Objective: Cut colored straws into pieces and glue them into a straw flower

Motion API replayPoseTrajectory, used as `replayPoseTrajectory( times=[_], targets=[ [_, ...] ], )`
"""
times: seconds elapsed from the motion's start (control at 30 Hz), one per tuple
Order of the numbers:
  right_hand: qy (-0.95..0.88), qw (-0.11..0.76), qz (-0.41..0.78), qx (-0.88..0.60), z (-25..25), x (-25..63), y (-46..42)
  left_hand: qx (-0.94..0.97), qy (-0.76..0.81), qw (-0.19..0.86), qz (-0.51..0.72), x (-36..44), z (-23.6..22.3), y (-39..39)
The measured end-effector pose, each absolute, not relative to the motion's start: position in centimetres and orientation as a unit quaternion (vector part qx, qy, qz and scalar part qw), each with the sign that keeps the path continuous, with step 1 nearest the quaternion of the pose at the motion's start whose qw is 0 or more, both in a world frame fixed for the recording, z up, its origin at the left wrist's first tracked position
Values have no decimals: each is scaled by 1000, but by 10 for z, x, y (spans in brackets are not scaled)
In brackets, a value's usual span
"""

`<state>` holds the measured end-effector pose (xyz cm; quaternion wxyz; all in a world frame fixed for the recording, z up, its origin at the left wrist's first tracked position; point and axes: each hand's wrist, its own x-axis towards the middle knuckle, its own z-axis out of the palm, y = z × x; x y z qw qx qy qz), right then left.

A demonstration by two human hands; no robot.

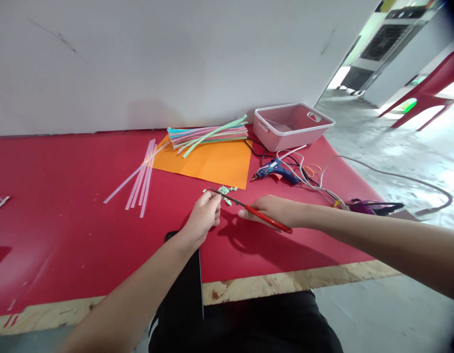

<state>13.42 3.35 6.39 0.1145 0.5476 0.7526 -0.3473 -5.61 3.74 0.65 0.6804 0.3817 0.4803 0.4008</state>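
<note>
Red-handled scissors [265,217] are gripped in my right hand [273,208], with their dark blades pointing left. My left hand [204,213] is closed in a pinch right at the blades. Whatever its fingers hold is too small or too hidden to make out. Just beyond the blades lies a small heap of pale green cut bits [224,190] on the red tabletop [83,235]. A black phone-like slab [186,279] lies partly under my left forearm and sticks out over the table's front edge.
Behind my hands, an orange sheet [212,166] carries a bundle of coloured straws [208,135]. Several pink straws [140,184] lie to its left. A blue glue gun [276,170], tangled cables [318,186] and a pink basket [293,127] occupy the right. A wall [138,59] stands behind.
</note>
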Motion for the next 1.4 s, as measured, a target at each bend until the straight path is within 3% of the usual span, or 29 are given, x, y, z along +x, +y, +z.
replayPoseTrajectory(
  times=[0.2,0.9,1.4],
  targets=[
    [752,77,-359,547,63,139,33,371,470,684,416,-58,11,37],
    [764,94,-298,564,61,132,26,375,492,672,406,-55,6,38],
    [764,94,-356,530,65,136,32,432,512,612,420,-57,7,39]
  ],
)
